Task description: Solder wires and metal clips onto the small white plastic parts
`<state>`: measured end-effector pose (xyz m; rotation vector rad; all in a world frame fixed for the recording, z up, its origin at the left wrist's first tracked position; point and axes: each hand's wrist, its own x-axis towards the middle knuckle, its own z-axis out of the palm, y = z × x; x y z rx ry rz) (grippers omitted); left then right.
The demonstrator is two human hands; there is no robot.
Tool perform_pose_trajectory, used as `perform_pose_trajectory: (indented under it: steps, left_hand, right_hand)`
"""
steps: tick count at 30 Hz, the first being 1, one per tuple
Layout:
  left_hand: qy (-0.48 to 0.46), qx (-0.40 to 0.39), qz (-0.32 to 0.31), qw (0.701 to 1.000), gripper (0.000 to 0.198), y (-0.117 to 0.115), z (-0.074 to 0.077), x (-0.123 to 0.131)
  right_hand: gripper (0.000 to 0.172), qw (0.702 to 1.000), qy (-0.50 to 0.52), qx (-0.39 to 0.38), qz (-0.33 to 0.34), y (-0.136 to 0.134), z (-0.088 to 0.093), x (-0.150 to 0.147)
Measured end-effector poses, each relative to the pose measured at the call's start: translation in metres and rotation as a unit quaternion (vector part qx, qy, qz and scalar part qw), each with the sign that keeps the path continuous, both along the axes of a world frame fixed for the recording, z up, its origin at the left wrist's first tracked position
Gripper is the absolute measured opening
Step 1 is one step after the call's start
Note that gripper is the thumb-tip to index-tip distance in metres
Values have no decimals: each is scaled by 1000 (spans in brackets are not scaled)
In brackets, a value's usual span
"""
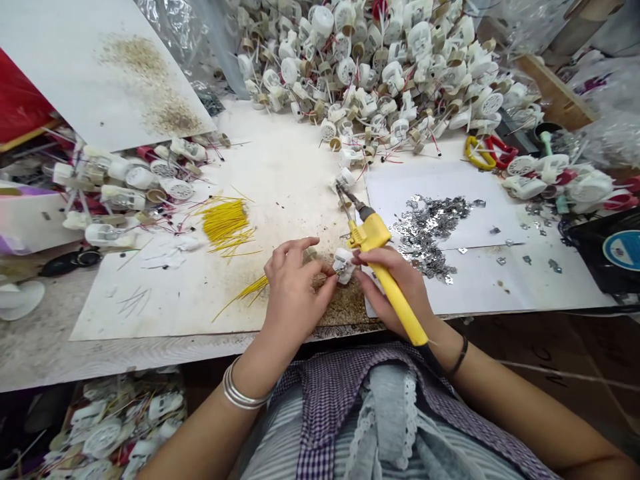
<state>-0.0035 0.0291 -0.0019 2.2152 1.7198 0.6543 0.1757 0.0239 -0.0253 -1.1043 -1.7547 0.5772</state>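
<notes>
In my right hand (395, 280) is a yellow soldering gun (383, 250), its metal tip pointing up and away from me. The same hand's thumb and fingers also touch a small white plastic part (343, 261). My left hand (297, 287) pinches that part from the other side, between thumb and forefinger. Under my left palm a bundle of thin yellow wires (253, 290) sticks out to the left. Beyond it lies a larger pile of yellow wires (225, 223). To the right of the soldering gun small silver metal plates (433, 230) lie in a heap on white paper.
A big heap of white plastic assemblies (370, 73) with thin wires fills the back. More such assemblies (133, 180) lie at left. Yellow-handled (480, 155) and red-handled tools lie at right, near a black bag (607, 250). A box of assemblies (117, 420) stands below the table edge.
</notes>
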Motion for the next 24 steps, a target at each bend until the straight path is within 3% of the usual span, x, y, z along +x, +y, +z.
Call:
perform_pose_trajectory:
  steps: [4, 9, 13, 16, 20, 24]
  left_hand:
    - [-9, -8, -11, 1000, 5, 0, -2, -1]
    - [15, 2, -10, 1000, 7, -1, -4, 0]
    - [43, 9, 0, 999, 7, -1, -5, 0]
    - [45, 5, 4, 999, 9, 0, -6, 0]
    - [46, 1, 5, 999, 8, 1, -5, 1]
    - [43, 1, 7, 999, 8, 1, -4, 2]
  right_hand:
    - [32, 998, -27, 3, 51, -11, -5, -2]
    - [34, 999, -21, 0, 44, -12, -4, 3]
    - [28, 999, 14, 19, 22, -20, 7, 28]
    - [22, 998, -29, 53, 32, -33, 12, 53]
    - [40, 996, -56, 58, 31, -47, 13, 72]
    - [51, 987, -81, 56, 125, -50, 13, 74]
